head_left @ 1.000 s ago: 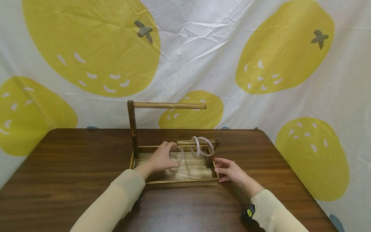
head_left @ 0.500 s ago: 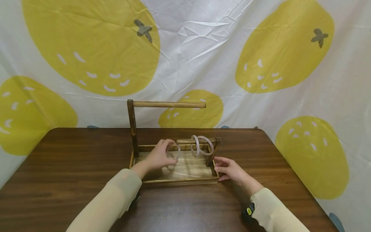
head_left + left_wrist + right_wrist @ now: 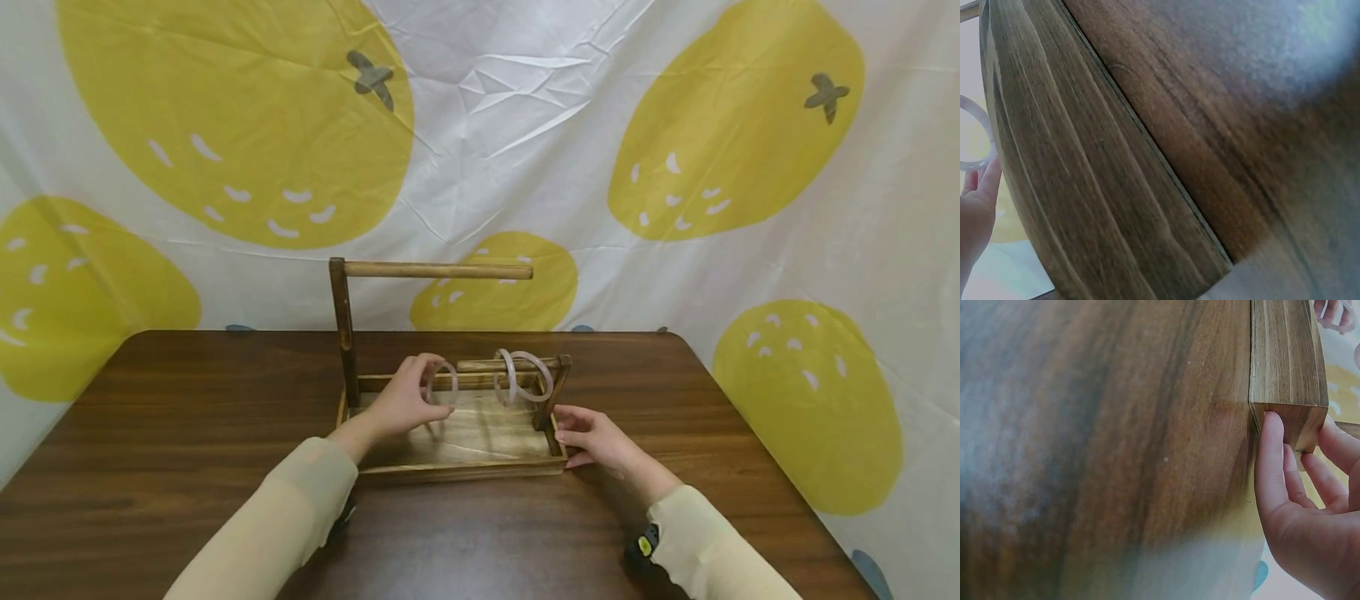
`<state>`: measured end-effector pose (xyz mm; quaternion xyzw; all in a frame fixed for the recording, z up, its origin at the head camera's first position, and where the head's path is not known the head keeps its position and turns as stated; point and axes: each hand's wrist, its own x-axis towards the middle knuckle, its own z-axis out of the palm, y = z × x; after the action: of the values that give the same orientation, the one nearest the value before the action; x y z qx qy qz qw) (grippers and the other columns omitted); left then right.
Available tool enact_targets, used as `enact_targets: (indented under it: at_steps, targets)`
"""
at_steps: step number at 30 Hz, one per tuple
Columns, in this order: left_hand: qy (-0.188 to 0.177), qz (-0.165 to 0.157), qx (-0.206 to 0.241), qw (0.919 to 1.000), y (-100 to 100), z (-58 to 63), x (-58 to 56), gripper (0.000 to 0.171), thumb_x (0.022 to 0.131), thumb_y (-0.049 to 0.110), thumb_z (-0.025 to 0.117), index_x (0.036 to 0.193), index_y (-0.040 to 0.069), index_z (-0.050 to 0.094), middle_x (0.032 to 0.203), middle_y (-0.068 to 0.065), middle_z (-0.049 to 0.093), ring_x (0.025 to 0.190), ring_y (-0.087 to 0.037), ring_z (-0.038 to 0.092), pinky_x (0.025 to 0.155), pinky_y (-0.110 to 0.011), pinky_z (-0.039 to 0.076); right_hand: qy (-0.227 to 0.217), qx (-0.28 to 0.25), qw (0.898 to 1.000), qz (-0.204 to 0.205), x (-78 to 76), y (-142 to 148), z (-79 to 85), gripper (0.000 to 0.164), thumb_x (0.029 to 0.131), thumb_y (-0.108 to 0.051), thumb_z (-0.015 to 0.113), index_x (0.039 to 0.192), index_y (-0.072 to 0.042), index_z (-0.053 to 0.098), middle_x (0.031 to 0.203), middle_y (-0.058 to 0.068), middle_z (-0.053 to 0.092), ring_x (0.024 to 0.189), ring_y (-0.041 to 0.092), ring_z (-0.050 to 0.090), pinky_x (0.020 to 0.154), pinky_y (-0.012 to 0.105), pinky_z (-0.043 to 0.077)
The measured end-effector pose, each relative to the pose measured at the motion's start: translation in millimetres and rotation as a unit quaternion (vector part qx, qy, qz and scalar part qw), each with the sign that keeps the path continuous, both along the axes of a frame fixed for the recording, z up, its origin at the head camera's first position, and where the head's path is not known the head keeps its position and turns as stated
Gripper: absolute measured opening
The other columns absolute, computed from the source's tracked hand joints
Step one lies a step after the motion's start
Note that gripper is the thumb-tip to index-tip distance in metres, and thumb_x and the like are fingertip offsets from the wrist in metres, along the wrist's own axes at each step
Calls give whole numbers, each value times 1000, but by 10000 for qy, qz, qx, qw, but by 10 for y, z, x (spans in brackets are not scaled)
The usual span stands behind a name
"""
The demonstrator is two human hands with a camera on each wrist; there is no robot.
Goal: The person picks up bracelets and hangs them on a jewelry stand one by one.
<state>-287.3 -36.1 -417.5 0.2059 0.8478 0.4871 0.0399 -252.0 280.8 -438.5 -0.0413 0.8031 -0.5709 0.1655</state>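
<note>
My left hand pinches a pale, translucent bangle between thumb and fingers, upright over the tray of a wooden stand. The bangle is just left of the free end of the stand's lower bar. On that bar hang two more pale bangles, close to its short post. In the left wrist view, the held bangle and part of the hand show beyond the tray's front wall. My right hand grips the tray's right end; its fingers lie against the end wall.
A tall post at the tray's left end carries a longer bare upper bar. The stand rests on a dark wooden table. A fruit-patterned curtain hangs behind the table.
My left hand has moved left with its bangle, away from the lower bar's free end. The right hand, the stand and the two hanging bangles stay where they were.
</note>
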Motion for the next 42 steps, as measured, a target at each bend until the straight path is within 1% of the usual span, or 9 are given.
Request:
enact_targets:
  at_steps: [4, 7, 11, 14, 18, 21, 27, 34, 42]
  targets:
    - [-10, -30, 202, 9998, -25, 7, -7, 64, 77, 11, 73, 131, 2, 39, 128, -24, 39, 117, -38, 45, 99, -46, 45, 11, 3, 10000, 18, 0, -6, 6, 56, 91, -4, 55, 140, 11, 30, 110, 17, 51, 82, 11, 56, 60, 29, 57]
    - [-5, -18, 276, 9996, -40, 9, -12, 64, 77, 11, 73, 131, 2, 40, 127, -25, 39, 115, -39, 47, 96, -45, 47, 16, -16, 10000, 34, 2, -17, 13, 56, 91, -3, 55, 140, 11, 30, 110, 18, 51, 82, 11, 56, 60, 29, 57]
    - [36, -8, 305, 9995, -61, 5, -15, 63, 78, 11, 72, 131, 2, 40, 127, -25, 40, 114, -39, 47, 91, -43, 50, 11, -25, 10000, 54, 8, -11, 19, 57, 92, -4, 55, 140, 11, 30, 108, 15, 51, 82, 10, 55, 60, 28, 56]
    - [70, -3, 333, 9994, -71, 6, -12, 63, 78, 11, 72, 131, 2, 40, 126, -24, 41, 114, -38, 47, 91, -43, 50, -3, -27, 10000, 60, 8, -5, 13, 57, 92, -5, 56, 140, 11, 30, 107, 14, 51, 82, 10, 55, 60, 28, 56]
    - [125, -7, 426, 9990, -82, 26, -4, 62, 78, 9, 72, 130, 2, 40, 124, -24, 42, 113, -40, 48, 90, -44, 51, 3, -40, 10000, 72, 9, -15, 9, 57, 92, -4, 56, 140, 11, 30, 109, 16, 51, 82, 10, 55, 61, 29, 57]
    - [183, -23, 504, 9986, -99, 37, -1, 60, 78, 8, 72, 130, 1, 41, 123, -24, 42, 112, -40, 49, 88, -42, 52, 5, -35, 10000, 78, 14, -20, 15, 57, 92, -4, 56, 140, 11, 29, 110, 17, 51, 82, 10, 55, 61, 29, 57]
    - [182, -89, 527, 9984, -133, 62, 7, 60, 80, 11, 71, 131, 2, 41, 123, -21, 43, 114, -37, 48, 87, -39, 53, -1, -24, 10000, 78, 19, -18, 17, 58, 92, -5, 56, 140, 11, 29, 112, 19, 50, 82, 10, 55, 61, 29, 57]
    - [254, -128, 606, 9978, -140, 72, -6, 59, 80, 12, 71, 130, 2, 41, 122, -23, 43, 115, -36, 48, 87, -41, 53, -4, -32, 10000, 51, 18, -12, 1, 58, 91, -5, 57, 140, 10, 31, 113, 22, 50, 83, 11, 56, 61, 29, 57]
    - [325, -131, 688, 9970, -146, 134, 22, 60, 81, 11, 71, 131, 2, 39, 124, -24, 42, 117, -40, 47, 88, -45, 52, 11, -13, 10000, 79, 21, -22, 26, 57, 92, -4, 55, 141, 11, 29, 116, 24, 49, 82, 10, 56, 62, 31, 57]
